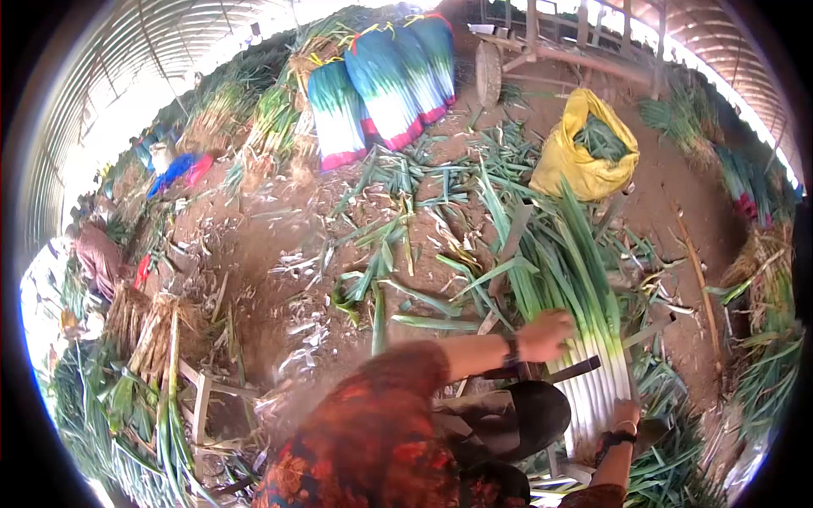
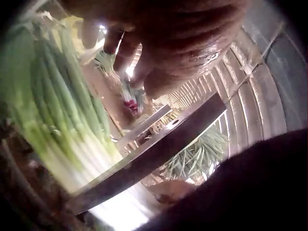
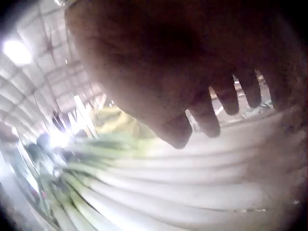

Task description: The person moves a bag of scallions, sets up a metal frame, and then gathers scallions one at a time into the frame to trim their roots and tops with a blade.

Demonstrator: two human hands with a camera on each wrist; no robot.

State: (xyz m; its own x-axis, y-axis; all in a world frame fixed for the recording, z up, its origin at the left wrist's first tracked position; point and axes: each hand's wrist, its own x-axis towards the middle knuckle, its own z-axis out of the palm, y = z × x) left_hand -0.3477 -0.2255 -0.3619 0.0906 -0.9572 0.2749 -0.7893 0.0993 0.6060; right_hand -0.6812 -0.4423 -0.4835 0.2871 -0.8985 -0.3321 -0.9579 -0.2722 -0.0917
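A bundle of leeks (image 1: 584,347) lies side by side before the person, green leaves pointing away and white stalks near the body. A dark flat bar (image 1: 574,370) crosses above the white stalks; it also shows large in the left wrist view. The left hand (image 1: 546,336) is over the leaves' lower part, fingers spread apart and holding nothing in the left wrist view. Beside the white ends is the right hand (image 1: 627,412). In the right wrist view its fingers (image 3: 207,118) extend down along the white stalks (image 3: 192,178), fingertips right at them.
A yellow sack (image 1: 584,152) holding leaves stands ahead. Large wrapped leek bundles (image 1: 381,80) stand at the back, left of a wooden cart (image 1: 584,51). Loose leaves and scraps (image 1: 398,182) litter the soil. More leeks (image 1: 152,339) are piled at left near a wooden frame (image 1: 201,406).
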